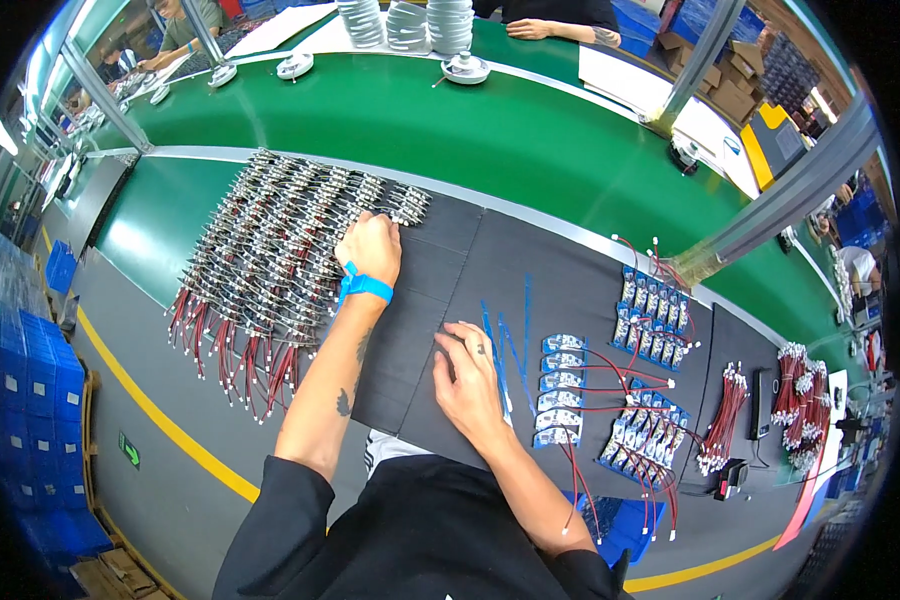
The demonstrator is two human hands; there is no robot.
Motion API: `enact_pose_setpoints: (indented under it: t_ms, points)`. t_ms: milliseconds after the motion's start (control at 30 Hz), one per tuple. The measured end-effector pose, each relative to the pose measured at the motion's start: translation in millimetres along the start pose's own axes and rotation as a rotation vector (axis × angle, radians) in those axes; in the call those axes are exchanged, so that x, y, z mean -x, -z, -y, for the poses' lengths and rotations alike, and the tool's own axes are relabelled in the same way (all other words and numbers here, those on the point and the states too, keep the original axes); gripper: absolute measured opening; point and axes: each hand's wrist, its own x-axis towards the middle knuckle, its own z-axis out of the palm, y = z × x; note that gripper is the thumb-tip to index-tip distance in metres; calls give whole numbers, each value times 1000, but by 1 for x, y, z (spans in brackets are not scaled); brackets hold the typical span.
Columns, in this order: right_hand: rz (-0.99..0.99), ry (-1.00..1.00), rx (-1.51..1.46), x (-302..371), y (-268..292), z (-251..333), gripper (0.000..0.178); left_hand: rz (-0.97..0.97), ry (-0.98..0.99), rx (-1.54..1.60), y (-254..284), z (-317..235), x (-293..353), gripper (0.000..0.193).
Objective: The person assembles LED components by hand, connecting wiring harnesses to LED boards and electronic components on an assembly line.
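At the R edge of the massed metal-and-wire assemblies (270,245), L hand (372,248), back up, fingers bent down; whether it grips a piece, can't tell (fingertips hidden from above). Blue band (364,286) round L wrist. R hand (467,382) lower & to the R, loosely open over the black mat (410,290), thumb apart from half-bent fingers, thin blue strips (527,325) just beside it. Assemblies lie L of both hands in close slanted rows, dk red leads w/ white ends trailing toward the near side.

Farther R on mat: column of blue-and-white pieces (561,392), red leads running off; two more groups, one farther back (650,322), one nearer (642,440). Beyond these, tied-looking bundle of red leads (726,418), then slim black device (763,403).

Blue bin (625,528) below mat's near edge. Across the far side, green belt (370,125) w/ round white unit (465,68); past it, stacked pale bowls (450,25) & a co-worker's forearm (560,31).
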Motion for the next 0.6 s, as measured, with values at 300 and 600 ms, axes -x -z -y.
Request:
enact_pose_setpoints:
  t_ms: [300, 600]
  points:
    - [151, -167, -412, 58, 49, 49, 18, -20, -6, 3, -1, -2, -2, 14]
    - [248, -770, -149, 134, 120, 38, 23, 0, 23, -7, -9, 1, -4, 18]
